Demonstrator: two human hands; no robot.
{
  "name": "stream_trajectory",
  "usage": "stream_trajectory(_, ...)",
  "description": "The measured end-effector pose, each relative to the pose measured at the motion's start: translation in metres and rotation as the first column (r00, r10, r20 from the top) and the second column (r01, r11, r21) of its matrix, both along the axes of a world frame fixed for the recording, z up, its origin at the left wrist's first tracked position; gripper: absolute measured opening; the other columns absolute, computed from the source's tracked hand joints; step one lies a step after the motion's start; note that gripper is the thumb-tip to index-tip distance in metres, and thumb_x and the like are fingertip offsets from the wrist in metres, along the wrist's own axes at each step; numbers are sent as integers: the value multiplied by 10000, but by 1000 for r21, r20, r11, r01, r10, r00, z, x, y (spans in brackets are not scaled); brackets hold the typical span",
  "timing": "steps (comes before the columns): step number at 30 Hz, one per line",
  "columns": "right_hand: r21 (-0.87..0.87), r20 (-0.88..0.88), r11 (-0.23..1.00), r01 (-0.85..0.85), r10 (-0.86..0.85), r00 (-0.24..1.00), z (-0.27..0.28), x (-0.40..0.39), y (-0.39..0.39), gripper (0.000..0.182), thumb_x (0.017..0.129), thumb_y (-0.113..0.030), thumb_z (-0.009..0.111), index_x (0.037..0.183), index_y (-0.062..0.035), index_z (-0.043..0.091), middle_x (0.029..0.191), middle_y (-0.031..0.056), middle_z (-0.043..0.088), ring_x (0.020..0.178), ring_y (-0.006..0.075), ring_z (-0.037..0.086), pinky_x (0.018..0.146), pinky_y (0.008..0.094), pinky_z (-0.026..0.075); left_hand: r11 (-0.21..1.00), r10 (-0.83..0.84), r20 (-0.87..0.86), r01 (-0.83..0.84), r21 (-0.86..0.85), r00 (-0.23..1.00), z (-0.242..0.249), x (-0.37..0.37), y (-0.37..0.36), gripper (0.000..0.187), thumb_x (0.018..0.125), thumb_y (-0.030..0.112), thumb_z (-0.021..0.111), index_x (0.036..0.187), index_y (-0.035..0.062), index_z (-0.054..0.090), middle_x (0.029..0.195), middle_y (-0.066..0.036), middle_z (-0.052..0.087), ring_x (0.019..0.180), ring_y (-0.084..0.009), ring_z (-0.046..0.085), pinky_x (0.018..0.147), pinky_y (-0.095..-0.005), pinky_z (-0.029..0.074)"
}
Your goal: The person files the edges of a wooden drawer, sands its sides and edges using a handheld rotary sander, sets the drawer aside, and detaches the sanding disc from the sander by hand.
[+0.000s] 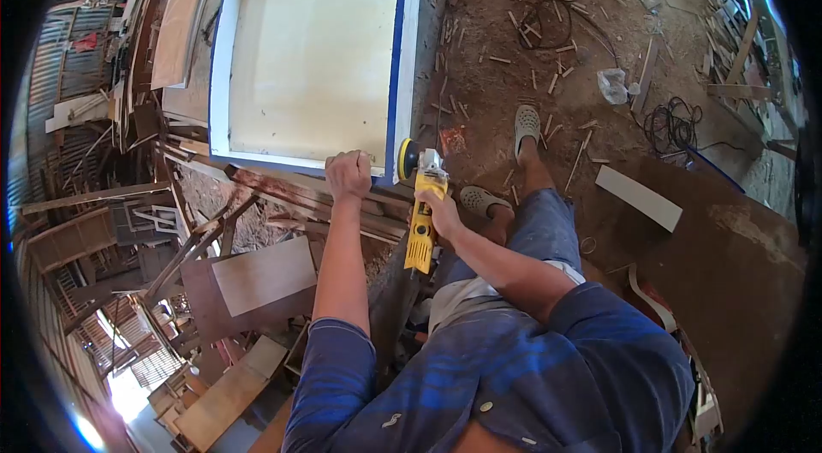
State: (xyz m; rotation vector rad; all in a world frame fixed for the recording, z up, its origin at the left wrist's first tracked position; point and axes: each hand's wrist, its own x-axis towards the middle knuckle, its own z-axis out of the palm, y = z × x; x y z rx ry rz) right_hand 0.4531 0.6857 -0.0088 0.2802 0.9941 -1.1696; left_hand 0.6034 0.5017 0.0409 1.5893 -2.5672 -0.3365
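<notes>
A large shallow box-like panel [317, 50] with a pale inside, a white raised rim and blue edges fills the upper middle. My left hand [348, 174] is closed over its near rim, close to the corner. My right hand [439, 211] is wrapped round the body of a yellow power tool [419, 239]. The tool's round disc [407, 158] stands on edge against the outer side of the panel at its near right corner. Whether the disc is spinning cannot be made out.
Wood scraps [514, 25] litter the dirt floor. A coiled black cable [672, 123], a clear plastic bag [611, 86] and a white board [639, 199] lie to the right. Timber beams and a pale sheet [264, 276] are at the left.
</notes>
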Motion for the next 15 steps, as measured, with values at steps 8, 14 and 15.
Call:
stream_trajectory(8,-26,-10,999,21,-21,1000,6,9,16,290,922,-244,775,1049,-19,644,798,72,666,649,227,722,586,390,591,1000,14,37,-15,23,999,-7,4,-1,396,1015,303,501,774,87,730,820,-158,733,863,-373,688,884,-505,478)
stream_trajectory(14,-97,-76,995,18,-25,997,24,11,21,299,931,-248,754,1082,-25,624,822,98,692,643,226,701,595,391,585,998,17,40,-20,64,999,-2,0,3,427,1019,304,478,722,106,712,801,-141,733,851,-363,689,905,-500,471)
stream_trajectory(15,-97,-72,995,18,-25,997,25,11,21,292,932,-242,754,1080,-25,626,822,96,692,649,223,702,600,384,584,998,17,33,-19,61,999,-3,0,1,432,1020,304,473,713,109,708,797,-138,733,849,-361,689,908,-499,469)
